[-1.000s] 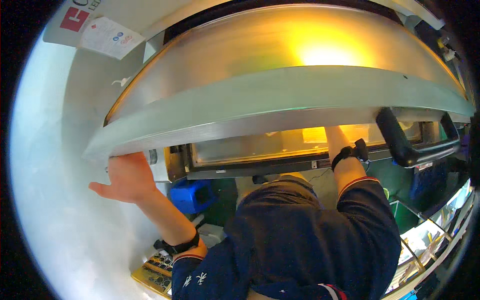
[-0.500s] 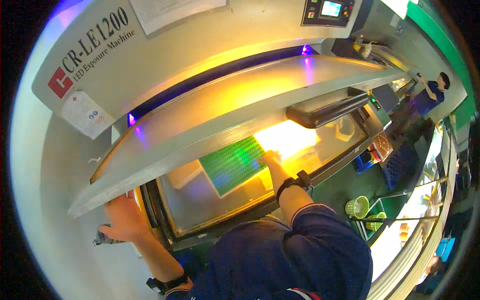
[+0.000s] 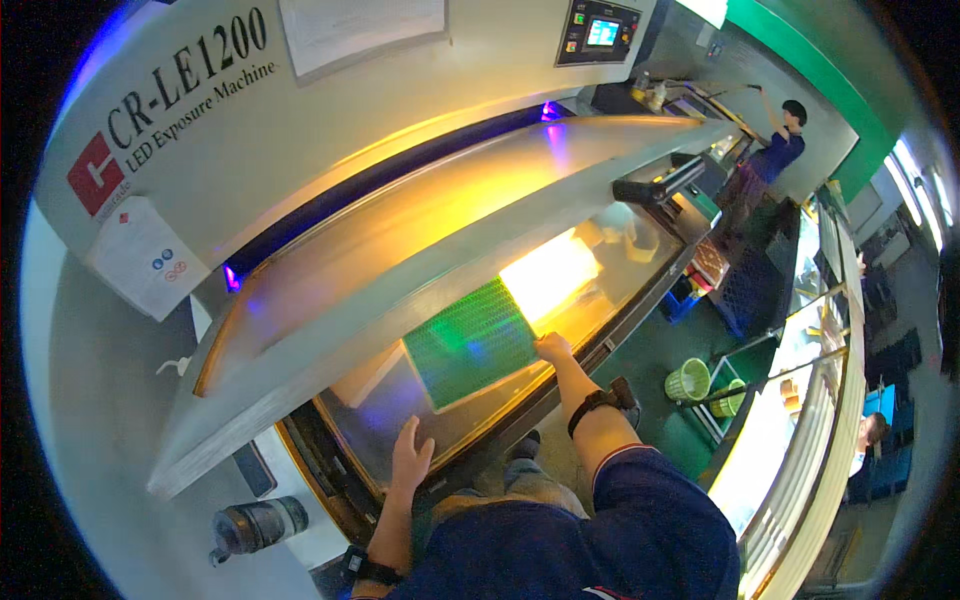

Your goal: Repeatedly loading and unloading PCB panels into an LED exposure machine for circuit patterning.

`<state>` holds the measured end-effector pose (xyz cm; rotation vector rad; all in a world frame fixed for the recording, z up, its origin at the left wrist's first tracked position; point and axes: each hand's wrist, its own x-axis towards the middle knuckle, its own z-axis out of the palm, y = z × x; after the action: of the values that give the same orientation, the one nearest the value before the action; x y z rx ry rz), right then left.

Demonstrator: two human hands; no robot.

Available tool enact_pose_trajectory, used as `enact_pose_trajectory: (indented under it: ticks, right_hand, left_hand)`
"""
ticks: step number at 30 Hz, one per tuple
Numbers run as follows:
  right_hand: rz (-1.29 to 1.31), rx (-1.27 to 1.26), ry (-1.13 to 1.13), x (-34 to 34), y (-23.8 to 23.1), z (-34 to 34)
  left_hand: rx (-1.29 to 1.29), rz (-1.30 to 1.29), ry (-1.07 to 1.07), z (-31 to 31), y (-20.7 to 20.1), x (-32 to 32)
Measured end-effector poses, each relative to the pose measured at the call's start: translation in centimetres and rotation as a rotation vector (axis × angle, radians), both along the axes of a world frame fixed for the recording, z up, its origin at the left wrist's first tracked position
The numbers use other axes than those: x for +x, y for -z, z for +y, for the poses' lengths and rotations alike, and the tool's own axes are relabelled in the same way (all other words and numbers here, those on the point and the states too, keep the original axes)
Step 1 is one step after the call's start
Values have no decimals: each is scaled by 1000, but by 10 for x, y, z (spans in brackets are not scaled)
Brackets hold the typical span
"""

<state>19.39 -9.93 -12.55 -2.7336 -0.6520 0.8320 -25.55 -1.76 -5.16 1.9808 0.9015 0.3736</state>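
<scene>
A green circuit board panel (image 3: 470, 345) with a fine repeated pattern lies on the glass bed (image 3: 365, 425) of a large exposure machine, under its raised lid. My right hand (image 3: 553, 347) is closed on the panel's near right corner, fingers bent at its edge. My left hand (image 3: 410, 458) hovers over the near left part of the bed, off the panel, with thumb and fingers apart and nothing in them. Just beyond the panel's right side, a bright patch of light (image 3: 550, 275) glares on the bed.
The tilted lid (image 3: 330, 400) with a black handle (image 3: 660, 185) hangs over the bed. A dark bottle (image 3: 260, 525) and a phone (image 3: 255, 470) lie at the left. Green baskets (image 3: 688, 380) stand at the right. A co-worker (image 3: 775, 150) is at the far right.
My left hand has moved from the lid's left end to above the bed's near left part. My right hand has gone from the panel's right side to its near corner. The view has shifted.
</scene>
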Motion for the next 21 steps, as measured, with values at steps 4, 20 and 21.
enact_pose_trajectory:
  ticks: [4, 20, 21]
  right_hand:
    - [-82, 367, 15, -43, -25, -22]
    - [204, 1105, 1103, -290, -131, -522]
    - [76, 1152, 1190, -327, -131, -540]
  left_hand:
    - [67, -14, 87, -37, 34, -38]
    - [311, -248, 720, -180, 22, 28]
    - [180, -147, 778, -197, 28, 32]
